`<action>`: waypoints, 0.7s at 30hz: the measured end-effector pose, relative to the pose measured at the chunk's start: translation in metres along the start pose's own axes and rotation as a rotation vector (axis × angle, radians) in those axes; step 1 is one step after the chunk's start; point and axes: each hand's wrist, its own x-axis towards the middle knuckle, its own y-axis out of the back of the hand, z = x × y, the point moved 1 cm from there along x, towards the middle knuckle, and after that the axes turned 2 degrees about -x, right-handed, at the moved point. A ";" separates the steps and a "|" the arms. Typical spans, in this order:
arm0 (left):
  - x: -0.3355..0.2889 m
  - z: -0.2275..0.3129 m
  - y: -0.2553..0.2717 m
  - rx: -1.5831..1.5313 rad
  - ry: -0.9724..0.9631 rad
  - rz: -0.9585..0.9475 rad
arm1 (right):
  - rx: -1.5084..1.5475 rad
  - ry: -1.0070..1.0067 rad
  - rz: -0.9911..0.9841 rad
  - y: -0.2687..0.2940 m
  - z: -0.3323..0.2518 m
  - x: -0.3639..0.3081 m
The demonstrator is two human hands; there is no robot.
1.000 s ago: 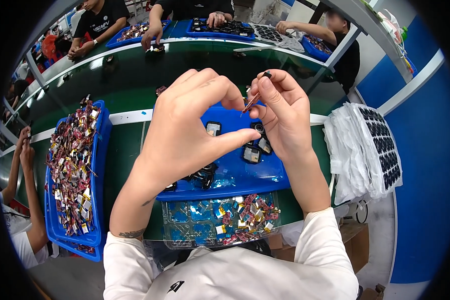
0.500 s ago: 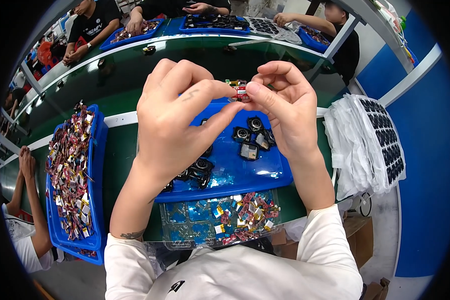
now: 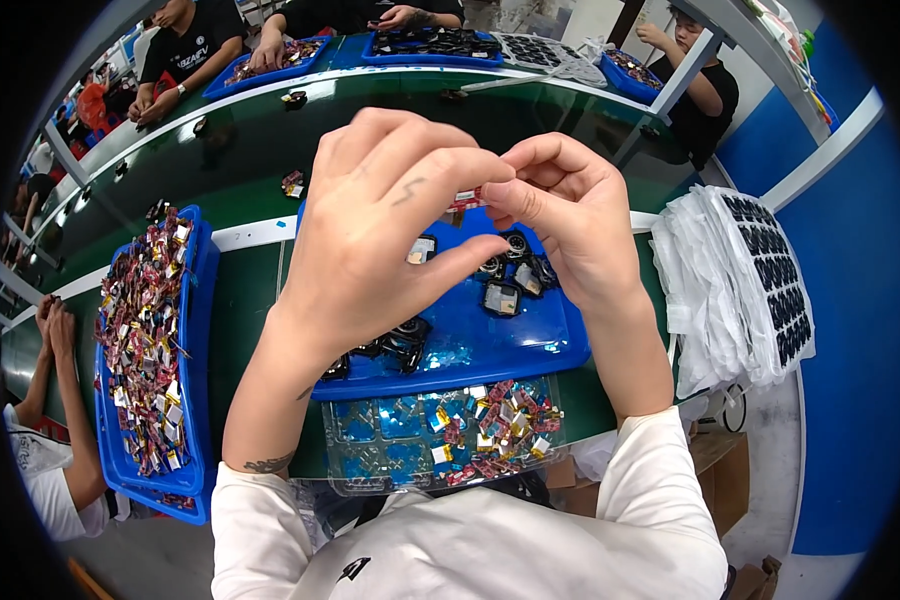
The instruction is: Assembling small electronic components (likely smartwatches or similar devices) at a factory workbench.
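Observation:
Above the blue tray (image 3: 470, 375), my right hand (image 3: 575, 215) pinches a small red circuit board (image 3: 465, 201), mostly hidden by fingers. My left hand (image 3: 375, 225) reaches over it from the left, its index fingertip at the right fingertips. The left thumb stands apart from that index finger, with nothing seen gripped between them. Black watch-like cases (image 3: 502, 297) lie in the tray beneath my hands, some with round lenses or rings, some with a silvery inside. More black cases (image 3: 402, 345) lie under my left wrist.
Nearest me, a clear compartment tray (image 3: 370, 465) holds small red boards with yellow-and-white pieces (image 3: 495, 430). A heaped blue bin (image 3: 202, 300) stands left. White wrapped sheets with black parts (image 3: 740, 290) are stacked right. Across the green belt (image 3: 240, 165), people sit at blue trays.
My left thumb has come away from the board and spread downward. My left index finger has moved over to the right fingertips. A small red board now shows on the belt beyond my left hand.

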 end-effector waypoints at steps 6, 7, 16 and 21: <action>-0.009 -0.009 -0.010 0.001 0.002 -0.014 | -0.086 -0.036 -0.079 0.006 -0.008 0.004; -0.010 -0.009 -0.012 -0.035 0.054 0.023 | -0.139 -0.011 -0.089 0.006 -0.009 0.004; -0.019 -0.021 -0.020 -0.023 0.094 0.029 | -0.618 0.380 0.085 0.002 0.000 0.006; -0.011 -0.012 -0.011 -0.345 0.507 -0.102 | -0.547 0.421 0.041 0.005 0.000 0.007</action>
